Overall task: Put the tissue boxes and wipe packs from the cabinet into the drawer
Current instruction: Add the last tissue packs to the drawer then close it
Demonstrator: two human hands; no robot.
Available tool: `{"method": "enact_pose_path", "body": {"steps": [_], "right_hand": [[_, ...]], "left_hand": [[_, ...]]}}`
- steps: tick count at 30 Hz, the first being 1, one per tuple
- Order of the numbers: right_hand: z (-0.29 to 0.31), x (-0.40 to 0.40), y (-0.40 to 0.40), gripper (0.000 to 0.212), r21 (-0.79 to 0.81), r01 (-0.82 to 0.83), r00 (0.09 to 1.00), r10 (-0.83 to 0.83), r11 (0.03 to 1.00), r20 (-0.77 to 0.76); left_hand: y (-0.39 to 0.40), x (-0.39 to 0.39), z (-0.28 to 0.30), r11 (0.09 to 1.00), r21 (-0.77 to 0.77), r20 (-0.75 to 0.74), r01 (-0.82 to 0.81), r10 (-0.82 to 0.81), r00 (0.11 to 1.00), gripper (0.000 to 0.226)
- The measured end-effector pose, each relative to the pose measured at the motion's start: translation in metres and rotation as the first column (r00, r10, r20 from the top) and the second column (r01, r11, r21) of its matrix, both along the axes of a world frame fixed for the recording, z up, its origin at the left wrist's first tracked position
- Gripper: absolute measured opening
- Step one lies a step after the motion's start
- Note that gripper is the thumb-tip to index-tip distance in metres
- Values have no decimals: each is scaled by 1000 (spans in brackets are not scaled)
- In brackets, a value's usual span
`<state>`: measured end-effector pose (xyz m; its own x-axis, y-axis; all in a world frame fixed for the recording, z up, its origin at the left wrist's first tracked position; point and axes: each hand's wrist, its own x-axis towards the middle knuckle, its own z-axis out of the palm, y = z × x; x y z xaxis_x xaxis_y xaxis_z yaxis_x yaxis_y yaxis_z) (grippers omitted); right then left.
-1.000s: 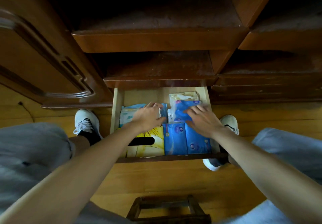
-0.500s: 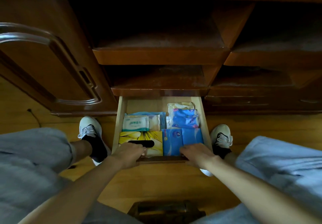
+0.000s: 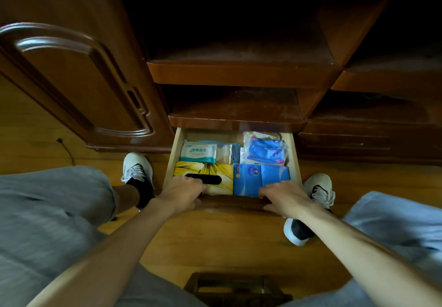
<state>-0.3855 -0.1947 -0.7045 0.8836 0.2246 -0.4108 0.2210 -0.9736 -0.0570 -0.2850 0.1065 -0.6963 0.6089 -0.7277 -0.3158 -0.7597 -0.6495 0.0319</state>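
Note:
The wooden drawer (image 3: pixel 293 153) stands partly pulled out beneath the cabinet shelves. Inside lie a yellow tissue box (image 3: pixel 215 175) at front left, a blue tissue pack (image 3: pixel 260 177) at front right, a white-and-teal wipe pack (image 3: pixel 198 151) at back left and blue wipe packs (image 3: pixel 266 151) at back right. My left hand (image 3: pixel 181 193) grips the left part of the drawer's dark front panel (image 3: pixel 233 201), fingers curled over its top edge. My right hand (image 3: pixel 284 198) grips the right part of the same panel.
Open cabinet shelves (image 3: pixel 239 72) above the drawer look dark and bare. A cabinet door (image 3: pixel 71 79) hangs open at left. My shoes (image 3: pixel 137 170) flank the drawer on the wooden floor. A small wooden stool (image 3: pixel 236 287) sits below between my knees.
Both hands left the packs inside the drawer and came back to its front panel, which they now hold. The drawer sits further under the cabinet than a second ago.

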Motion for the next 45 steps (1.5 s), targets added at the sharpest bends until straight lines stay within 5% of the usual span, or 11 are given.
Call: {"method": "enact_pose_path", "body": {"steps": [15, 17, 20, 24, 32, 41, 45], "right_hand": [[-23, 14, -5, 33, 6, 151, 984, -151, 988, 95], [-22, 15, -6, 34, 50, 189, 980, -192, 981, 58], [-23, 17, -10, 34, 116, 263, 964, -265, 958, 2], [-25, 20, -8, 38, 184, 302, 952, -305, 935, -11], [-44, 38, 8, 40, 354, 282, 958, -280, 892, -59], [-56, 26, 12, 45, 370, 324, 941, -338, 871, -26], [-56, 21, 14, 49, 362, 330, 936, -352, 872, -4]], "left_hand": [[-8, 5, -31, 972, -127, 29, -200, 205, 978, 38], [-8, 10, -30, 930, -201, -71, -308, 300, 951, 36], [-21, 31, -19, 855, -266, -281, -445, 373, 884, 70], [-52, 73, -25, 876, -198, -162, -440, 414, 896, 74], [-79, 109, -82, 868, 141, -240, -476, 496, 834, 94], [-83, 117, -71, 945, 3, 76, -328, 327, 942, 78], [-120, 126, -80, 967, 26, -151, -252, 253, 955, 72]]}}
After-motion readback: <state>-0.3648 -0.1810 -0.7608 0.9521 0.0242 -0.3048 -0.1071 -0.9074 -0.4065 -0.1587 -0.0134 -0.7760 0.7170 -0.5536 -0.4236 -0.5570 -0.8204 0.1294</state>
